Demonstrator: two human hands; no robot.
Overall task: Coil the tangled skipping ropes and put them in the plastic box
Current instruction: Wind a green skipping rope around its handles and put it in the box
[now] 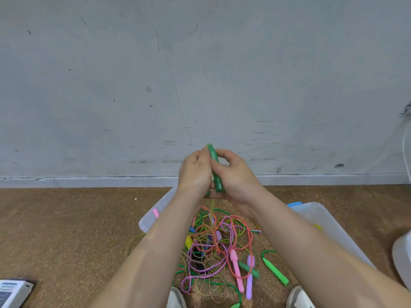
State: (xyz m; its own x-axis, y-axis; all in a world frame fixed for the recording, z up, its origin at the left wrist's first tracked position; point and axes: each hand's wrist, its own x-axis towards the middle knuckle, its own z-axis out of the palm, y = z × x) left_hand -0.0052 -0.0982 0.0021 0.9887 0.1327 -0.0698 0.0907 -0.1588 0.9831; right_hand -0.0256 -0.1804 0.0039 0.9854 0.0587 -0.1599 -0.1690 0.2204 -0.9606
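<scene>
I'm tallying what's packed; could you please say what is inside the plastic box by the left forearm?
One pink handle shows in the plastic box; the left forearm hides the rest.

left grip (195,171) and right grip (236,177) raised, curled together.

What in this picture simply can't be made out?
Head view:
- green handle: left hand and right hand wrap it; one handle or two, unclear.
- plastic box: left forearm hides most of it.
- rope tangle: cords overlap too densely to trace.
- grey device: cut off by the bottom-left corner.
</scene>
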